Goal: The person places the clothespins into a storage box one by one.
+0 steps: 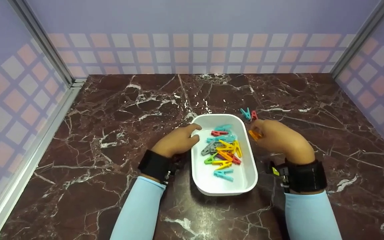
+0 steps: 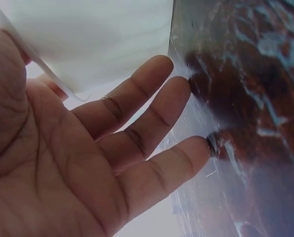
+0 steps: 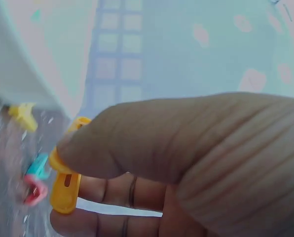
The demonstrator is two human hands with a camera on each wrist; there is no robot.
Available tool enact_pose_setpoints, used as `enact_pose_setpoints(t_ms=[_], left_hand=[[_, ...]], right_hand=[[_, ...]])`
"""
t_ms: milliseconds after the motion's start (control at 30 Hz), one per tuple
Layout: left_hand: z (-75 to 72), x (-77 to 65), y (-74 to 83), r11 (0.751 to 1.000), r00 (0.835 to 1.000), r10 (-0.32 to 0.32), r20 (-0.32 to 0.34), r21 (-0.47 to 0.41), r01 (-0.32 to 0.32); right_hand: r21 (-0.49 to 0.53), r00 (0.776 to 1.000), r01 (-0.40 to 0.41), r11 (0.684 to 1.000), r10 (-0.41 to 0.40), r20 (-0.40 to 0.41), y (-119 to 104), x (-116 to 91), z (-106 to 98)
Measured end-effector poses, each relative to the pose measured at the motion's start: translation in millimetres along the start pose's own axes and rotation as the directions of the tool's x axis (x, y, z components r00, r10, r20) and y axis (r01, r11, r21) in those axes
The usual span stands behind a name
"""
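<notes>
A white plastic tub (image 1: 208,176) stands on the marble table, with several clothespins (image 1: 223,147) in teal, red, grey, yellow, orange and green lying loose inside. My left hand (image 1: 178,140) holds the tub's left rim, thumb and index finger hooked over it; the other fingers extend along the outer wall in the left wrist view. Just outside the right wall, my right hand (image 1: 277,136) pinches an orange-yellow clothespin (image 3: 64,192) between thumb and fingers. Beyond that hand, a teal clothespin (image 1: 245,113) and a red clothespin (image 1: 254,115) lie on the table.
In the right wrist view a yellow clothespin (image 3: 22,117) lies on the table near the tub. The dark marble table (image 1: 112,110) spreads around the tub. Checkered panels (image 1: 178,50) close in the back and both sides.
</notes>
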State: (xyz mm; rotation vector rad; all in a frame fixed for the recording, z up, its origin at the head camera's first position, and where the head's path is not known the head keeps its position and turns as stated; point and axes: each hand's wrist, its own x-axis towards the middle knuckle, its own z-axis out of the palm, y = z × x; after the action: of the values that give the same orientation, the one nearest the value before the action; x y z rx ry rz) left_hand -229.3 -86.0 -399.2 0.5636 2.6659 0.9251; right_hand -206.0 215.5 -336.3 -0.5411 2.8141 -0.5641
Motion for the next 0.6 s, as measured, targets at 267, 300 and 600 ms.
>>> enact_pose_setpoints(t_ms=[267, 300, 600], left_hand=[[-0.7, 2.3, 1.3, 1.000, 1.000, -0.011, 0.017, 0.010, 0.011], [-0.6, 2.5, 1.3, 1.000, 1.000, -0.014, 0.019, 0.012, 0.014], [-3.1, 1.0, 1.2, 1.000, 1.000, 0.002, 0.012, 0.017, -0.002]], right_hand=[[0.025, 0.999, 0.035, 0.999, -0.036, 0.013, -33, 13, 1], [0.034, 0.999, 0.039, 0.999, -0.040, 0.015, -37, 16, 3], [-0.119, 0.989, 0.146, 0.982, -0.141, 0.045, -59, 45, 16]])
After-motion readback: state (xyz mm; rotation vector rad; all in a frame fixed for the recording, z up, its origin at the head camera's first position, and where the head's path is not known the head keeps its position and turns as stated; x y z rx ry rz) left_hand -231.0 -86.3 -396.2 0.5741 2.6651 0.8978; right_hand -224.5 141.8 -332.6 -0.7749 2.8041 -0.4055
